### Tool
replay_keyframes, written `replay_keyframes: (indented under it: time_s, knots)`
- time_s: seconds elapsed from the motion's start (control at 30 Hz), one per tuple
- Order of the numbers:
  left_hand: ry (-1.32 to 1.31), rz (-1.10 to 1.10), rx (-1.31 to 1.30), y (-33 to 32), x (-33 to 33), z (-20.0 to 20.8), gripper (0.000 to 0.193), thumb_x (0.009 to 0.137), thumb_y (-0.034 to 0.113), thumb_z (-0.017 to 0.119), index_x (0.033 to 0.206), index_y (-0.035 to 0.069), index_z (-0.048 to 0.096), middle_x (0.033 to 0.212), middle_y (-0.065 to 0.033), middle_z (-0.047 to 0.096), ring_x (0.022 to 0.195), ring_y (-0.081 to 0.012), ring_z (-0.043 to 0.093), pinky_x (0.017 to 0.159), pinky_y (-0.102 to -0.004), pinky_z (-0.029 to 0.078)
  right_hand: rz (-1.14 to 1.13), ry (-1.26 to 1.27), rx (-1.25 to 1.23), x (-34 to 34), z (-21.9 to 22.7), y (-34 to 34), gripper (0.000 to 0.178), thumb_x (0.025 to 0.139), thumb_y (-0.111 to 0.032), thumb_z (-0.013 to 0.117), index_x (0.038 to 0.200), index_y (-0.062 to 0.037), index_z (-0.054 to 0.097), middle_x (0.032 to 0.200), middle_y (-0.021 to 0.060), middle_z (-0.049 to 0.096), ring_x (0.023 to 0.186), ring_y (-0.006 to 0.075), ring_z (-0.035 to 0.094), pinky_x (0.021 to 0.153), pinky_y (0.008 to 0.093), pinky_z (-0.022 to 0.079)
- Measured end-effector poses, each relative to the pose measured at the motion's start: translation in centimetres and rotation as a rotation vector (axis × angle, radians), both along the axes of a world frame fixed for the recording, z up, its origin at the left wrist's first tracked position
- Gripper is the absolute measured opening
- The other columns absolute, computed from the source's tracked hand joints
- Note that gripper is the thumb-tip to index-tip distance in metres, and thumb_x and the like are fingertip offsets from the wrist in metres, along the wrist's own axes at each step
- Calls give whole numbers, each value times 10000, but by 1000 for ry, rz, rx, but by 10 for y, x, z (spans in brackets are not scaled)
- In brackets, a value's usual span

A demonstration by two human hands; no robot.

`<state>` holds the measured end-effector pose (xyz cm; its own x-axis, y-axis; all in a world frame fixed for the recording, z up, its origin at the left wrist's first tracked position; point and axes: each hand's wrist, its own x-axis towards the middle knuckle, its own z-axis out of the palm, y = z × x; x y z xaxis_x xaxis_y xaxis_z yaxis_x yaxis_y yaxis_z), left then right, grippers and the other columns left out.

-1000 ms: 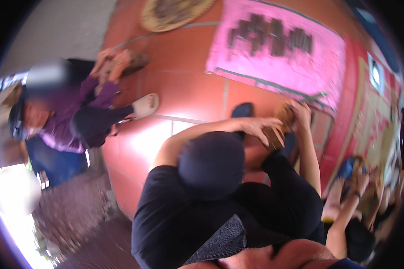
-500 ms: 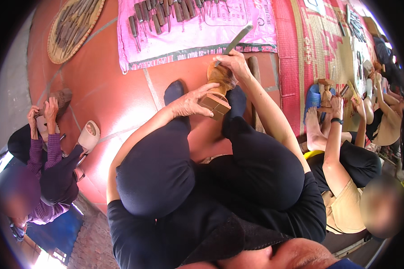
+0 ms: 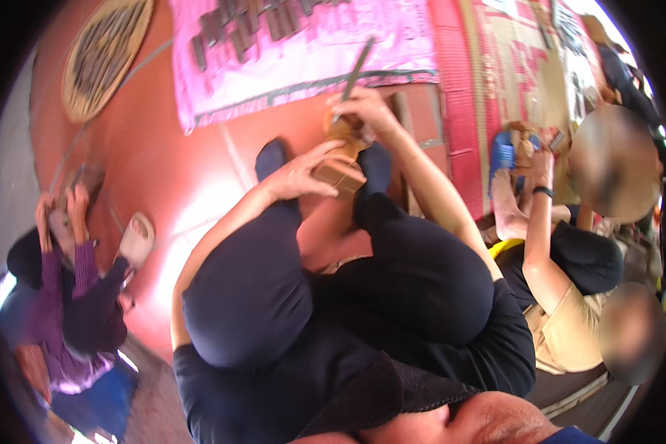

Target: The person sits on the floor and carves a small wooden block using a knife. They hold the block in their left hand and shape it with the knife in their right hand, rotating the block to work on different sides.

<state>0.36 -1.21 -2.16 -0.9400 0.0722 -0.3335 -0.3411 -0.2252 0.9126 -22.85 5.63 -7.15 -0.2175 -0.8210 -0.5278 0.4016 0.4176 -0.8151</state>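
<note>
Between my feet, my left hand grips a small carved wooden figure, fingers and thumb around its lower part. The figure's square base faces toward me, with a cross line on its underside. At the far end of the carving, my right hand is closed round a long, flat, dark tool. One end of this tool sticks up beyond the hand over the pink sheet; its other end is at the carving's far end, partly covered by my fingers and blurred.
Ahead lies a pink printed sheet with rows of wooden-handled tools. A round woven tray of tools stands far left. Red and tan mats cover the right floor. People sit working at left and right, one beside a blue sandal.
The whole view has shifted and blurred slightly. The dark tool in my right hand points more steeply upward. My left hand keeps its hold on the carving.
</note>
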Motion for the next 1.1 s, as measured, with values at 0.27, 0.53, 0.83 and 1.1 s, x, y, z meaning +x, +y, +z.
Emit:
replay_keyframes:
  time_s: [0.27, 0.53, 0.83, 1.1]
  knots:
    - [-45, 26, 134, 6, -18, 18, 999, 684, 60, 776, 1508, 90, 212, 1335, -107, 527, 1235, -227, 502, 1036, -359, 413, -293, -23, -85, -4, -16, 2, 114, 759, -92, 751, 830, -63, 668, 732, -2, 618, 650, 104, 571, 587, 264, 462]
    - [-77, 39, 86, 7, -10, 18, 1023, 661, 89, 801, 1511, 104, 230, 1286, -80, 557, 1192, -203, 534, 1027, -323, 415, -236, 69, -116, 19, -17, 3, 162, 712, -102, 737, 849, -32, 687, 768, 6, 633, 728, 109, 576, 674, 267, 459]
    - [-88, 46, 69, 5, -4, 18, 1012, 654, 55, 795, 1505, 122, 252, 1284, -78, 557, 1192, -210, 539, 1025, -330, 427, -85, 64, -153, 23, 3, 9, 156, 725, -88, 744, 849, -26, 672, 771, 37, 643, 737, 129, 601, 703, 271, 474]
    - [-101, 40, 106, 7, -4, 16, 1018, 663, 69, 796, 1510, 128, 235, 1270, -82, 574, 1177, -208, 550, 1018, -335, 434, -302, -55, -134, 14, -9, 19, 147, 751, -76, 723, 880, -18, 684, 818, 49, 670, 771, 134, 618, 734, 276, 484]
